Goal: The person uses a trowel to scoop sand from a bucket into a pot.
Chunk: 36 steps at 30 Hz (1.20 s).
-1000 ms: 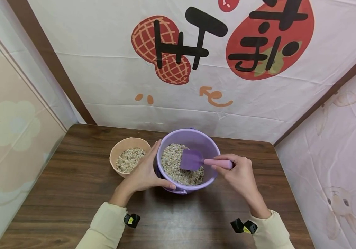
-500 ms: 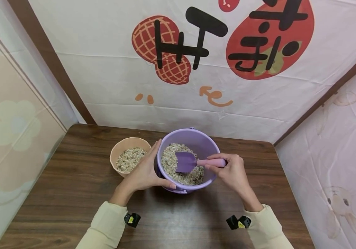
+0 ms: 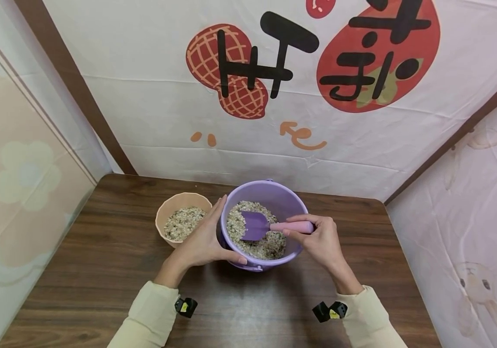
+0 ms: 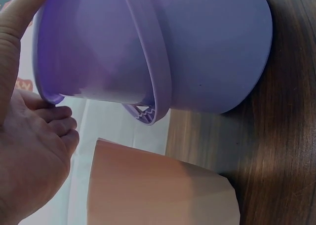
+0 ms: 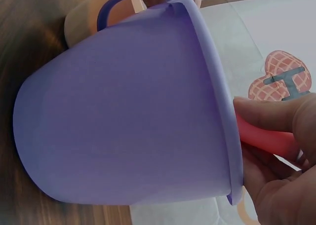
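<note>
A purple bucket (image 3: pixel 280 195) with pale mixed grains (image 3: pixel 270 245) in it stands on the table. My left hand (image 3: pixel 199 244) holds its rim from the left, thumb along the near side, fingers round the far left. Inside the bucket is a small toy shovel with a purple blade (image 3: pixel 255 225), lying flat at the grains' surface. My right hand (image 3: pixel 323 241) pinches the shovel's pink handle (image 3: pixel 293 227) over the right rim. In the right wrist view the bucket wall (image 5: pixel 123 111) hides the blade. Left of the bucket sits a peach bowl (image 3: pixel 177 200), partly filled with similar grains.
The brown wooden table (image 3: pixel 100 261) ends at a white printed cloth (image 3: pixel 157 121) behind the bucket. More cloth panels close off the left and right sides. The bucket's handle (image 4: pixel 155 52) hangs down against its outer wall.
My right hand has moved left with the shovel, sliding the blade from the bucket's middle toward its left side across the grains. The left hand keeps its hold on the rim.
</note>
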Available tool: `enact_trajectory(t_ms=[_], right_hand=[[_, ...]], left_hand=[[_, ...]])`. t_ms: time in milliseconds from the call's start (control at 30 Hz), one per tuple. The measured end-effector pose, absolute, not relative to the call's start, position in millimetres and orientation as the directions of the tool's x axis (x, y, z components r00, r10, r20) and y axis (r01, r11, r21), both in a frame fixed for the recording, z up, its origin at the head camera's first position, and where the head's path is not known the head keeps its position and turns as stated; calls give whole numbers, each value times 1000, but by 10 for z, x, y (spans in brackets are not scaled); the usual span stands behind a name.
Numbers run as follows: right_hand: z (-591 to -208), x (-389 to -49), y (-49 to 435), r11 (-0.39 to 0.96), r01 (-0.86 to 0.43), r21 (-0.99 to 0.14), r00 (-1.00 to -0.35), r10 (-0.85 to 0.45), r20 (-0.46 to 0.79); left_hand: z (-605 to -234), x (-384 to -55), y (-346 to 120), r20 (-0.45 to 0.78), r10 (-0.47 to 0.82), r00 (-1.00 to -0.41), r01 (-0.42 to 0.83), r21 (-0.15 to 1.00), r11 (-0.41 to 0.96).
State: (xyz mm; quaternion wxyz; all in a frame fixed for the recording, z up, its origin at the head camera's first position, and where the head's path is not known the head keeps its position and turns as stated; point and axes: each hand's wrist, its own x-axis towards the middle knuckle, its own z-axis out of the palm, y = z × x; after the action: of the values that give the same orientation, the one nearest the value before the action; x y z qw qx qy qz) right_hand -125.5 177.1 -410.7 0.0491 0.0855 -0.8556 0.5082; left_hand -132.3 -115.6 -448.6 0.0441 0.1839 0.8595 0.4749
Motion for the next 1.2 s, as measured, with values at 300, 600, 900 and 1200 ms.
enact_trajectory(t_ms=[300, 600, 900, 1200], right_hand=[[-4178, -1220, 1799, 304, -156, -940, -988, -53, 147], [-4128, -1096, 1871, 90, -92, -992, -996, 6, 93], [-4138, -978, 2012, 66, -74, -995, -994, 80, 79], [-4221, -917, 2072, 34, -54, -998, -984, 168, 59]], left_hand=[[-4476, -1310, -1149, 87, 354, -931, 262, 834, 485], [-4488, -1307, -1147, 90, 350, -932, 263, 834, 485], [-4483, -1312, -1145, 88, 349, -933, 258, 840, 477], [-4509, -1331, -1147, 75, 345, -936, 246, 839, 485]])
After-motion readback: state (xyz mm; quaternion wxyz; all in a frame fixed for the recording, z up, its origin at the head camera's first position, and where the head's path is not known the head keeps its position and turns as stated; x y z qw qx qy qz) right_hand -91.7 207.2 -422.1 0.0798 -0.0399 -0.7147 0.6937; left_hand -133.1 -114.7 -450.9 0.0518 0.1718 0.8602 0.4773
